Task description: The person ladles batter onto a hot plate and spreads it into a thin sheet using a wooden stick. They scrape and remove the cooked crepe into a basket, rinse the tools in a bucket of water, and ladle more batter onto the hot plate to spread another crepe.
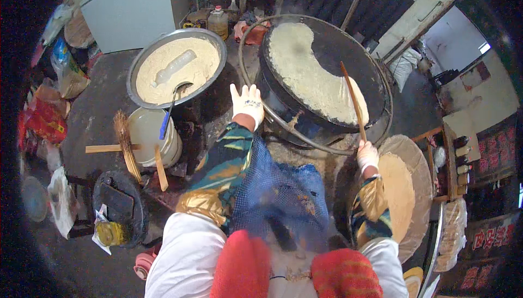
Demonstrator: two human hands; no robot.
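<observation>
Red fabric over the person's knees is filling the space nearest the camera. Beyond it, the gloved right grip is holding a wooden stick, whose far length is lying across the pale batter on the right side of the black griddle. Spreading its fingers wide, the left grip is holding nothing; from this angle I cannot tell whether it is touching the hoop around the griddle. Too much pressure on the stick could be tearing the layer or pushing batter over the rim. Farther left, a ladle is leaning on the metal basin, its blue handle jutting outward, so a passing sleeve could be knocking it loose. Dark printed marks are showing on the left glove; red characters are standing on dark panels at far right.
</observation>
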